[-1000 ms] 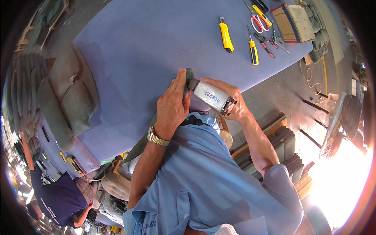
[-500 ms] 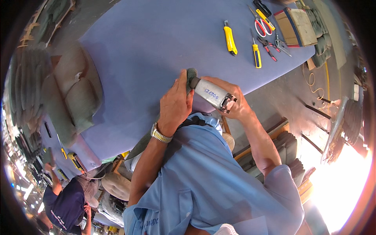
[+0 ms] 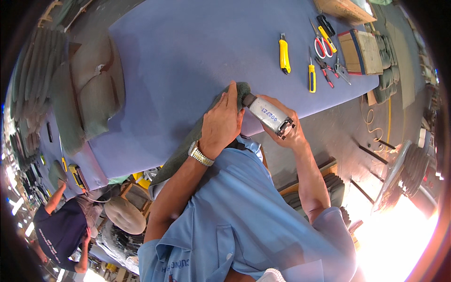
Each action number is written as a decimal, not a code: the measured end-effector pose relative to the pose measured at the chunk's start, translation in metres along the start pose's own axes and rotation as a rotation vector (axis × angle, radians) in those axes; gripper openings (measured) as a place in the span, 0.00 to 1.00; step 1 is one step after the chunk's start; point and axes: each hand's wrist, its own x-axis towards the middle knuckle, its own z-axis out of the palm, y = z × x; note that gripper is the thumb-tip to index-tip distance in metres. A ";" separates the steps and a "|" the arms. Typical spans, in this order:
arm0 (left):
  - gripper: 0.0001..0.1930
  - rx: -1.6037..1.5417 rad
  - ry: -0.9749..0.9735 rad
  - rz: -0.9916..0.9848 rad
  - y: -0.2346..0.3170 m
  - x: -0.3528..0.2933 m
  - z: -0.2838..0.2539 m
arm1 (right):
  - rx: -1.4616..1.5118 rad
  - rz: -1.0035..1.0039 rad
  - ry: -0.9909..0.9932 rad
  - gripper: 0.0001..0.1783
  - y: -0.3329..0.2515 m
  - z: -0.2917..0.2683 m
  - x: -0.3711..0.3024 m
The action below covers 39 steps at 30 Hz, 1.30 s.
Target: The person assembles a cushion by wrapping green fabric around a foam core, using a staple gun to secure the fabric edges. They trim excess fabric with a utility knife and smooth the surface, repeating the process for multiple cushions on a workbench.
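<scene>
My left hand, with a metal-banded watch at its wrist, presses on a dark green fabric-covered padded piece. The fingers stretch along its far end and the thumb bends round its edge. That piece runs back under my left forearm toward my body, partly hidden. In my right hand is a silver staple gun, the fingers wrapped round its far side. Its dark nose meets the green piece's end, just right of my left fingertips. Both hands are over the near edge of the blue-covered table.
A yellow utility knife, screwdriver, scissors and pliers lie at the far right, by a cardboard box. Green-grey cushions stand at the left. Another person works at the lower left.
The view has shifted, so the table and tools sit lower and further right. More of the green piece shows along my left forearm. Both hands keep their hold, the gun's nose still at the piece's end.
</scene>
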 end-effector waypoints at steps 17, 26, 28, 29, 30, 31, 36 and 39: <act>0.33 0.057 -0.013 0.002 0.004 -0.001 0.001 | -0.022 0.022 0.037 0.39 -0.001 0.002 0.000; 0.33 -0.234 0.015 -0.203 -0.027 -0.022 -0.084 | 0.215 0.178 0.100 0.34 -0.009 0.006 -0.014; 0.33 -0.313 0.099 -0.229 -0.041 -0.039 -0.124 | 0.095 0.241 0.152 0.33 0.010 0.005 -0.003; 0.33 -0.332 0.143 -0.232 -0.046 -0.046 -0.143 | -0.027 0.252 0.198 0.32 0.020 0.007 0.005; 0.33 -0.354 0.186 -0.230 -0.048 -0.053 -0.162 | -0.133 0.242 0.225 0.31 0.027 0.010 0.016; 0.33 -0.368 0.250 -0.221 -0.048 -0.061 -0.177 | -0.228 0.191 0.235 0.31 0.034 0.016 0.026; 0.37 -0.616 0.541 -0.198 -0.006 -0.098 -0.228 | -0.544 -0.046 0.115 0.30 0.114 0.021 0.057; 0.37 -0.720 0.692 -0.071 -0.004 -0.114 -0.223 | -0.292 0.103 0.037 0.28 0.039 0.026 0.085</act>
